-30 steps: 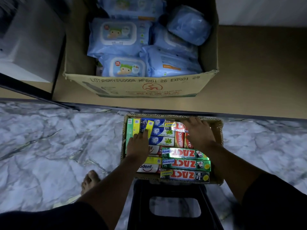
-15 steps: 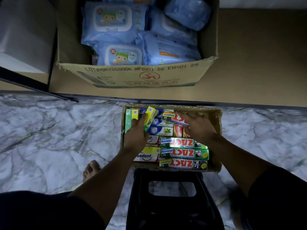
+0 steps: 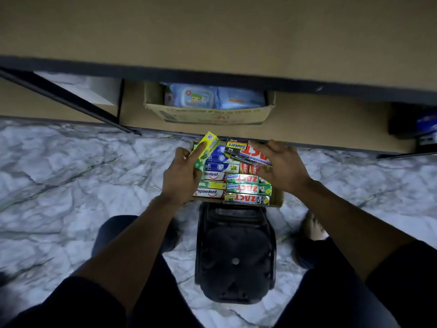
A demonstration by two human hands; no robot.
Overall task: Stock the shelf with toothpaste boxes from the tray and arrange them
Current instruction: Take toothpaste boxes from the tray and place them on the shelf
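Note:
A cardboard tray (image 3: pixel 277 202) packed with several toothpaste boxes sits on a black stool (image 3: pixel 235 254). My left hand (image 3: pixel 183 176) grips a yellow-green toothpaste box (image 3: pixel 209 145), lifted and tilted above the tray's left side. My right hand (image 3: pixel 282 166) holds a dark Zact Smokers box (image 3: pixel 246 151) raised over the tray's far right. Green Zact boxes (image 3: pixel 248 189) and Pepsodent boxes (image 3: pixel 208 192) still lie in the tray. A wide tan shelf board (image 3: pixel 212 31) spans the top of the view.
Below that board, a lower shelf (image 3: pixel 319 124) carries a cardboard carton (image 3: pixel 209 114) of blue wet-wipe packs. A dark object (image 3: pixel 416 124) sits at the far right of it. A black diagonal frame bar (image 3: pixel 71 100) crosses on the left. The floor is grey marble.
Both hands have lifted their boxes up out of the tray. The view has risen and pulled back, bringing the upper shelf board into sight.

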